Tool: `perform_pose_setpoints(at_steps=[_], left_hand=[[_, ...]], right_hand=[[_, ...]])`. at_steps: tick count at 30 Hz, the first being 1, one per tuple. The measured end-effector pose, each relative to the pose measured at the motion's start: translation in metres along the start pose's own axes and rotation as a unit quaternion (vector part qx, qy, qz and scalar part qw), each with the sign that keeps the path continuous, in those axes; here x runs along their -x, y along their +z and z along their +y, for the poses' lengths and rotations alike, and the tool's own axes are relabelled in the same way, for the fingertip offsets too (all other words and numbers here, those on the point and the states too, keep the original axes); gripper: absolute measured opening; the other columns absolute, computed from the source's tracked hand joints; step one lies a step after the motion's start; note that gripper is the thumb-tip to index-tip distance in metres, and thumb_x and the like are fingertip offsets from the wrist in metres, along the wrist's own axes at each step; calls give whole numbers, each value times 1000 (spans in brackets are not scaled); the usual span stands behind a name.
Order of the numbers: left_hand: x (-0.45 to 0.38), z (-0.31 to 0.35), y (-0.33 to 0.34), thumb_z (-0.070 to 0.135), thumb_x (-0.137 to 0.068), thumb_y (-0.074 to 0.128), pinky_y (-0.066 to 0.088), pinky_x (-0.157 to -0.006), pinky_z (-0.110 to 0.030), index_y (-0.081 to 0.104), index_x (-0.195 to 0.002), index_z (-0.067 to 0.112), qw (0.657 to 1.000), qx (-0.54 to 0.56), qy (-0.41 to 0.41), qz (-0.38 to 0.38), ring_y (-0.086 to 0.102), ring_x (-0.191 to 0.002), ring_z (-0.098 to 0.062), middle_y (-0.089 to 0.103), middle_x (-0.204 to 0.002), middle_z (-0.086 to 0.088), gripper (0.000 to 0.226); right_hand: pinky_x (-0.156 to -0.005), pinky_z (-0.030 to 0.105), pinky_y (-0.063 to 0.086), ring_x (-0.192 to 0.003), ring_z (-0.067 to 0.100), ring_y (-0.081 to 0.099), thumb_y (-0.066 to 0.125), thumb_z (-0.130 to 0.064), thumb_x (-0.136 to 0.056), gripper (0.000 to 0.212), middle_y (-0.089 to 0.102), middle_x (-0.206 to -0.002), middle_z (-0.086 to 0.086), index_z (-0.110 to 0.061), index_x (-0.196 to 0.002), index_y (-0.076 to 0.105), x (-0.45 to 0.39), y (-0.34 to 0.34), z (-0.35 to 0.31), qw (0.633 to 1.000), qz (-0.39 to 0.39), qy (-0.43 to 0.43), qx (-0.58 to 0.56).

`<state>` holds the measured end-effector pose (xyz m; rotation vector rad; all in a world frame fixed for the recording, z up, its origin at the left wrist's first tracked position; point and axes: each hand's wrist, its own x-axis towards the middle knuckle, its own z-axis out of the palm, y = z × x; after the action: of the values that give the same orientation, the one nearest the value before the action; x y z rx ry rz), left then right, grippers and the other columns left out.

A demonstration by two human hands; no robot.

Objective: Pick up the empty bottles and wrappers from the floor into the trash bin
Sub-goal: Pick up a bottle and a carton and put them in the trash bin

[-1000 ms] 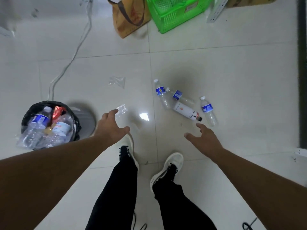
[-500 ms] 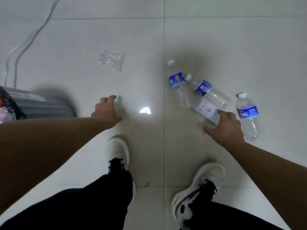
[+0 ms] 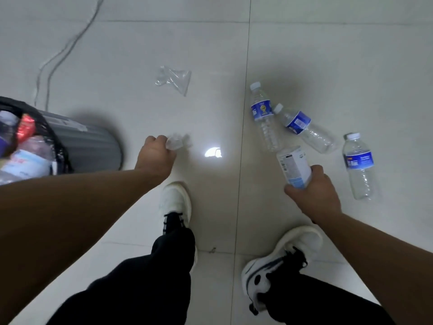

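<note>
While the person crouches over the pale tiles, start at the far left: the grey ribbed plastic trash bin (image 3: 93, 146) with its black liner sits there, bottles and a red wrapper already heaped inside. Next along, the left hand (image 3: 155, 158) has its fingers curled tight round a small crumpled clear plastic wrapper (image 3: 174, 143), pinched right at floor level just beside the bin. Beyond it, untouched, lies a second clear plastic wrapper (image 3: 174, 79), flat on the tile and well apart from either hand. Now across the tile seam: two clear plastic bottles with blue labels, the upright-pointing one (image 3: 263, 116) and the slanted one (image 3: 304, 130), lie touching near their necks. Below them the right hand (image 3: 314, 193) is wrapped firmly round a white-labelled plastic bottle (image 3: 293, 165), gripping its lower end, the other end close against those two bottles. Furthest right, a third blue-labelled clear bottle (image 3: 358, 165) lies alone on the floor.

So this looks like the pick-up step, both hands loaded at once. Next call, I'd say: swing both loads left over the bin mouth and let go, then come back for three bottles and one wrapper.
</note>
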<state>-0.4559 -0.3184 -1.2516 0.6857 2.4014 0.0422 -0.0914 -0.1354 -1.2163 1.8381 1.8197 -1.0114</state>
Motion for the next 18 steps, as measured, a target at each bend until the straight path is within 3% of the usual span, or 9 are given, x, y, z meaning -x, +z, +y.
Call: perform_pose_setpoints(at_steps=[4,9,14,18], left_hand=[[49,23,-64,29,-104,48,40,-76,-41,66,-105,5,999,-19,9,29,58,-91,-40,45,-101,-11,31],[109,62,-141,27,-105,46,43,-83,-55,66,-105,1,983,-81,26,164,51,-106,-46,55,-113,-25,33],[143,95,-196,26,-105,52,42,-91,-57,59,-119,-1,990,-30,6,137,49,-116,-46,52,-125,-26,31],[153,109,-222,27,-104,50,43,-79,-48,44,-107,6,996,39,-16,83,57,-91,-44,57,-91,-18,22]], right_hand=[[-83,56,64,-98,39,71,83,-49,-76,74,65,-116,12,-18,-133,49,55,-51,-24,1000,-19,-11,-6],[-86,52,62,-97,38,70,84,-48,-77,68,67,-110,13,-14,-126,51,103,-117,-38,1000,-23,-2,-10],[-87,53,62,-95,36,70,86,-47,-76,63,69,-107,11,-16,-119,52,135,-174,-43,1000,-16,-2,-26],[-86,48,60,-95,36,70,88,-45,-76,62,70,-106,10,-15,-118,55,149,-209,-50,999,-20,-14,-30]])
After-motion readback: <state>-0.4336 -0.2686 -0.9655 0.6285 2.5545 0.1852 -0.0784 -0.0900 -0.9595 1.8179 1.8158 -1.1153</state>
